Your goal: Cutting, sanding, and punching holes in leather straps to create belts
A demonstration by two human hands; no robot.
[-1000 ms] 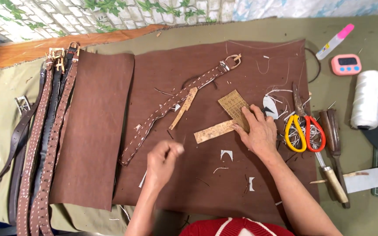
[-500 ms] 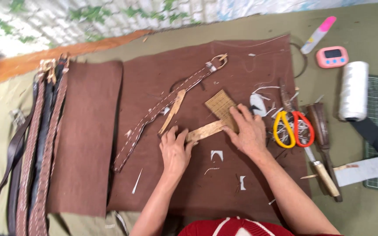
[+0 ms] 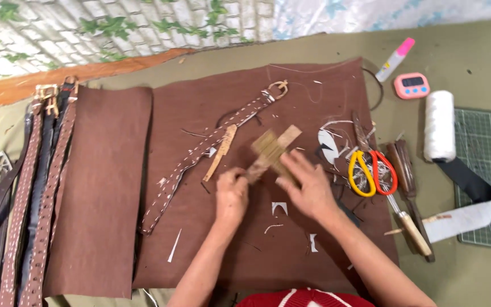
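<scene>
Felt in a large brown sheet (image 3: 291, 244) covers the olive table (image 3: 473, 51), probably to cushion the work; on it lies a long stitched brown leather strap (image 3: 200, 153), and yellow-and-red-handled scissors (image 3: 370, 170) sit near to the right. The left hand (image 3: 231, 196) pinches a narrow tan strip (image 3: 274, 150) by its lower end, while the right hand (image 3: 308, 185) presses, fingers spread, on the tan rectangular piece (image 3: 268, 146) crossing it, seemingly steadying both.

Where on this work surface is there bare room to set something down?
Bare patches: the narrow brown leather sheet between the belts and the stitched strap; the olive cloth above the wide sheet. Crowded: right of the hands, around the scissors, awls and thread spool.
</scene>
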